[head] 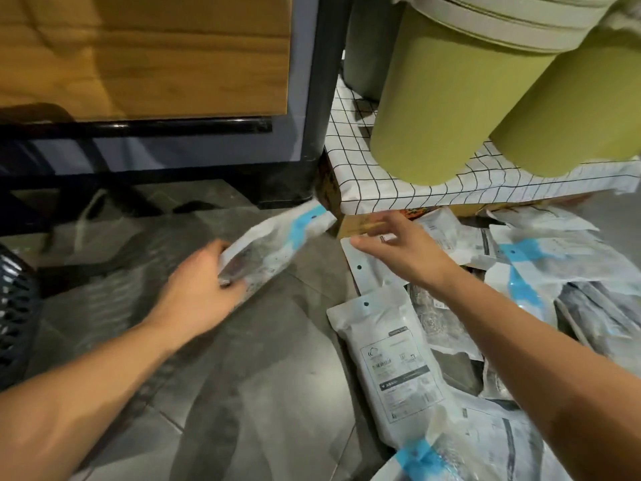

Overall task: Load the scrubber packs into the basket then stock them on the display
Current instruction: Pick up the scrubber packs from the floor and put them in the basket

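Note:
My left hand (201, 272) grips the lower end of a white scrubber pack with a blue band (277, 241), held tilted above the grey floor and blurred by motion. My right hand (399, 244) hovers with relaxed fingers over the top edge of another white pack (367, 269) at the left side of a pile. Several scrubber packs (513, 307) lie scattered on the floor at the right; one large pack (392, 362) lies face up near my right forearm. A dark plastic basket (14, 307) shows at the far left edge.
A low shelf covered in white grid-pattern cloth (399, 189) carries large yellow-green rolls (433, 98). A dark cabinet frame with a wooden panel (145, 53) and a black rail (138, 128) stands at the left. Grey tiled floor (260, 394) lies between my arms.

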{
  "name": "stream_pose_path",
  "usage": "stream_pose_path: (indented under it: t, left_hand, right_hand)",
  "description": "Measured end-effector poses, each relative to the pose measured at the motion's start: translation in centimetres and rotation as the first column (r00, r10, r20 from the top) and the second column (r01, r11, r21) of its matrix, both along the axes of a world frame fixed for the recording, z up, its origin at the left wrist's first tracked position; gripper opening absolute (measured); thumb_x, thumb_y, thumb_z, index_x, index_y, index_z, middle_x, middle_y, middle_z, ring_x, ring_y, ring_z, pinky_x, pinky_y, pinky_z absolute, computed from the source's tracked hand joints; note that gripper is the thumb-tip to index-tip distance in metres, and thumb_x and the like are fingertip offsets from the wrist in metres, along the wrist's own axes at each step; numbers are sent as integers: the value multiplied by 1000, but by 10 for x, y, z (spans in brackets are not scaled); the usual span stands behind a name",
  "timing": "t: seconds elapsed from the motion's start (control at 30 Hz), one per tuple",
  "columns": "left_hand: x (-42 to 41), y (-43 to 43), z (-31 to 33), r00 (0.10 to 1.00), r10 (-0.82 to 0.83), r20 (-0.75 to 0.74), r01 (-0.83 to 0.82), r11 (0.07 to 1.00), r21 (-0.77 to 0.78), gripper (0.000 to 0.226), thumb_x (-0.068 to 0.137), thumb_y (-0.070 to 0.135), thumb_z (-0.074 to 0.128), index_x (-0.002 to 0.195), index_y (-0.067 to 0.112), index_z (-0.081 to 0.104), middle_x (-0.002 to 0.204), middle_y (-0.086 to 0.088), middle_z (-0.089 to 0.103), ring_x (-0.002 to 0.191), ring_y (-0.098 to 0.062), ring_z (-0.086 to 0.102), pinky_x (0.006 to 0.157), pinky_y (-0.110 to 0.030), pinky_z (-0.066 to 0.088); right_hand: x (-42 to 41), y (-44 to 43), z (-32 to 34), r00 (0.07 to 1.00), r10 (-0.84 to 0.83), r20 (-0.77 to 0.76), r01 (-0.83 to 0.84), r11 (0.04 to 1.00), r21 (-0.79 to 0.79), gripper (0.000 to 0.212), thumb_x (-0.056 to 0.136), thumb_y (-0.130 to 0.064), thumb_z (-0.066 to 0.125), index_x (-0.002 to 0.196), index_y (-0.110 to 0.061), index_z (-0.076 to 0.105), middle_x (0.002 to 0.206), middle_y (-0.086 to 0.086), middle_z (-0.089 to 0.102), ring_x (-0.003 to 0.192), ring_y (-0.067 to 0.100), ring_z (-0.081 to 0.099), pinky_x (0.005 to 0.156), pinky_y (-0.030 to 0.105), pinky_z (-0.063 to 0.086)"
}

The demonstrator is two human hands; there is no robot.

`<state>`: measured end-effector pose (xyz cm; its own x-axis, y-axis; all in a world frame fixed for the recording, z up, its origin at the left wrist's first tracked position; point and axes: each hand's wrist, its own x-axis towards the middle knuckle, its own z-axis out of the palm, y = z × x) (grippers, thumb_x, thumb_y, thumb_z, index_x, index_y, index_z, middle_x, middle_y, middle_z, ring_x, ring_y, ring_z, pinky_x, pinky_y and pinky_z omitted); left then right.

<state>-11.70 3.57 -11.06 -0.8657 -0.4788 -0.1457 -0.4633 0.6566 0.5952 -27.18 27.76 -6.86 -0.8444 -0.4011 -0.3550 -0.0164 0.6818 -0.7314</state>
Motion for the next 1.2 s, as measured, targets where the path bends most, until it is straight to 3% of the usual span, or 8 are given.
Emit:
stream_pose_path:
  t: [0.13, 0.23, 0.33, 0.53, 0.77, 1.0, 1.13, 1.2]
  left_hand:
    - [6, -12, 3, 984, 178, 14, -177, 958, 224, 33, 82, 15, 75, 104, 12, 51, 87, 9, 55, 81, -14, 55, 64, -30, 35]
    - [10, -17, 1, 956, 292, 6, -271, 877, 396, 33, 83, 14, 76, 107, 14, 53, 86, 11, 57, 76, -2, 52, 59, -23, 38]
    - [13, -14, 1, 925, 378, 28, -336, 783, 524, 39, 83, 13, 76, 116, 14, 55, 93, 7, 62, 84, -10, 60, 61, -25, 44]
    - [9, -6, 8, 916, 400, 36, -339, 723, 602, 36, 82, 15, 77, 112, 19, 58, 100, 2, 69, 90, -18, 68, 65, -29, 50]
    - [-12, 8, 50, 915, 404, -19, -278, 663, 695, 39, 82, 16, 76, 116, 26, 59, 106, 1, 73, 93, -21, 71, 87, -45, 57]
    - [-38, -7, 181, 885, 404, -230, -105, 655, 748, 54, 66, 24, 80, 116, 20, 58, 106, -6, 73, 90, -26, 74, 80, -49, 61]
    - [-20, -50, 281, 837, 411, -362, -62, 728, 683, 55, 67, 24, 80, 118, 21, 59, 104, -7, 73, 86, -29, 74, 73, -51, 61]
    - [7, -81, 319, 806, 405, -431, -67, 786, 615, 48, 73, 22, 78, 119, 20, 61, 101, -6, 76, 83, -27, 75, 69, -46, 62]
  right_hand:
    - [15, 83, -72, 963, -66, 262, -57, 898, 436, 44, 79, -34, 82, 112, -15, 59, 105, 0, 67, 90, 14, 61, 75, 21, 51]
    - [34, 121, -111, 920, -206, 333, 40, 896, 442, 54, 67, -20, 91, 110, -8, 60, 104, 5, 71, 90, 15, 67, 77, 23, 57]
    - [51, 125, -117, 897, -263, 356, 106, 909, 404, 36, 70, -1, 86, 100, -6, 66, 98, 8, 73, 80, 13, 68, 55, 14, 52]
    - [49, 123, -116, 918, -182, 351, 52, 936, 348, 35, 68, -10, 88, 99, -9, 72, 94, 5, 78, 81, 17, 76, 72, 30, 62]
    - [27, 85, -46, 968, -158, 192, 139, 984, 109, 38, 74, -24, 85, 107, -20, 67, 96, -3, 77, 85, 15, 75, 81, 36, 60]
    - [13, 9, 110, 981, -193, 34, 196, 962, -189, 15, 88, -28, 74, 101, -23, 70, 91, -4, 77, 82, 14, 72, 64, 24, 55]
    - [38, -52, 205, 985, -173, -1, 159, 910, -382, 12, 91, -17, 67, 101, -23, 68, 90, 3, 79, 84, 26, 75, 85, 43, 58]
    - [59, -87, 246, 993, -108, -49, 70, 866, -494, 11, 93, -14, 60, 96, -21, 68, 70, -6, 77, 65, 14, 75, 67, 30, 60]
